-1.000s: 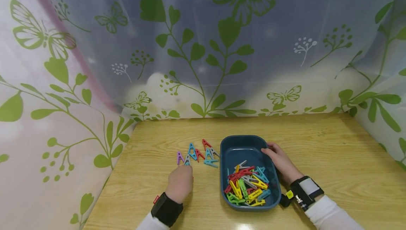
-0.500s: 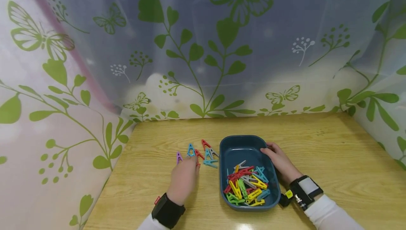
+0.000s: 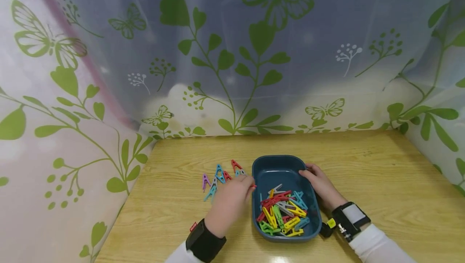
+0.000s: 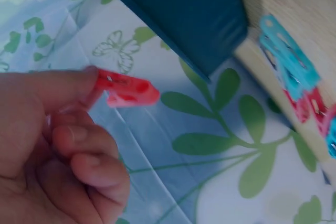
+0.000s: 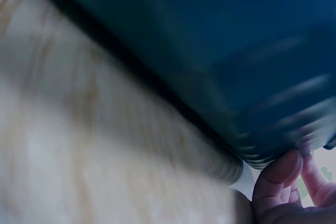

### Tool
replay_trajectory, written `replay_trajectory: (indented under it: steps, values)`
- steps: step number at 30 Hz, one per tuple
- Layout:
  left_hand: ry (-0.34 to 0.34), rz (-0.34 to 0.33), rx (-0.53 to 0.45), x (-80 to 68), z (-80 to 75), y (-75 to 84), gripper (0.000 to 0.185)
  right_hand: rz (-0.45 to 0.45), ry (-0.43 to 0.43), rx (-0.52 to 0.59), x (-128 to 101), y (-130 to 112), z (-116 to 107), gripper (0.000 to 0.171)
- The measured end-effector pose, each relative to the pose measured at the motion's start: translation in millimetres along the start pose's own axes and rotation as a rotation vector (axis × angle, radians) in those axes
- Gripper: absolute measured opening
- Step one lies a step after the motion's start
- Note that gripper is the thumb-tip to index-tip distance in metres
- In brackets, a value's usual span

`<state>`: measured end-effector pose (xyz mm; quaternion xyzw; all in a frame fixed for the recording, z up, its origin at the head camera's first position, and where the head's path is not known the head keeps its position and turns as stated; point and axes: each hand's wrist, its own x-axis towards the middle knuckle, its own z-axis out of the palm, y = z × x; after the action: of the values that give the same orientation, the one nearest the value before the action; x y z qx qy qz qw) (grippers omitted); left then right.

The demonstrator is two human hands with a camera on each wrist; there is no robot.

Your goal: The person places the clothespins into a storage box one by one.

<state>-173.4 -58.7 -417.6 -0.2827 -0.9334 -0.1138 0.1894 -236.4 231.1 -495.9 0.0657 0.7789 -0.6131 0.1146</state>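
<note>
We're mid-transfer: left hand [image 3: 229,202] is pinching a small red plastic clothes peg [image 4: 126,90] at the dark teal plastic tray's [image 3: 256,170] left rim, right hand [image 3: 321,186] is gripping the far rim w/ curled fingers, so next we're probably needing to carry it over & let go.

No readable text, labels or numbers anywhere

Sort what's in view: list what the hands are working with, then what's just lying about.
In use:
left hand, pinching a red plastic clothes peg
right hand, holding the dark blue plastic tray

Lying about:
loose coloured pegs on the wooden table
butterfly-print curtain
</note>
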Motion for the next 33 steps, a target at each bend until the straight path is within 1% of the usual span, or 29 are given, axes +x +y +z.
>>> replay_trajectory:
  steps: [2, 4, 8, 11, 14, 18, 23, 30, 33]
  values:
    - [-0.013, 0.053, 0.016, 1.5, -0.1, 5.7, 0.008, 0.001, 0.0, -0.003, 0, 0, 0, 0.068]
    - [-0.042, 0.091, 0.018, 2.3, 2.1, 11.0, 0.007, 0.004, 0.001, -0.002, 0, 0, 0, 0.067]
    - [-0.097, 0.148, 0.037, 3.2, 8.7, 21.8, 0.011, 0.007, 0.001, -0.001, 1, 1, 0, 0.067]
    - [-0.103, 0.196, 0.067, 3.6, 13.5, 28.5, 0.012, 0.005, 0.002, -0.002, 1, 2, -1, 0.067]
    - [-0.091, 0.231, 0.09, 3.0, 17.5, 32.8, 0.007, 0.007, 0.004, -0.001, 2, 3, 0, 0.067]
    - [-0.089, 0.25, 0.106, 1.6, 23.4, 34.8, 0.006, 0.01, 0.005, -0.005, 2, 3, 0, 0.068]
    - [-0.112, 0.251, 0.114, 0.4, 30.0, 34.3, 0.007, 0.009, 0.005, -0.008, 2, 3, 0, 0.07]
    - [-0.122, 0.252, 0.111, -1.0, 33.6, 32.5, 0.007, 0.001, 0.01, -0.014, 1, 2, 1, 0.069]
    - [-0.138, 0.241, 0.1, -1.3, 34.0, 31.9, 0.007, -0.002, 0.01, -0.011, 1, 1, 1, 0.067]
